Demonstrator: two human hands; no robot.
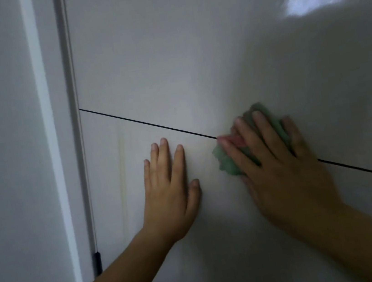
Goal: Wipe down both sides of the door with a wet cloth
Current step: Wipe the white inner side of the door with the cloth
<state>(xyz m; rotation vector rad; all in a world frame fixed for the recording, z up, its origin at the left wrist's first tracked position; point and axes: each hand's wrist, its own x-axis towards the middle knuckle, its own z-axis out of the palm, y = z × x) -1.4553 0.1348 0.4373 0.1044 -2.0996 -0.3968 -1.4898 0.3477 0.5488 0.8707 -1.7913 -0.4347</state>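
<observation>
A glossy white door (192, 56) fills most of the view, crossed by a thin dark groove (144, 122) that slants down to the right. My right hand (276, 159) lies flat on the door with a green cloth (227, 163) pressed under its fingers, right on the groove; a pink patch of the cloth shows near the fingertips. My left hand (170, 188) rests flat on the door just left of the cloth, below the groove, fingers apart and holding nothing.
The door's left edge meets a white frame (64, 134) along a dark vertical gap. A black hinge (97, 263) sits low on that gap. A faint yellowish streak (122, 173) runs down the panel left of my left hand.
</observation>
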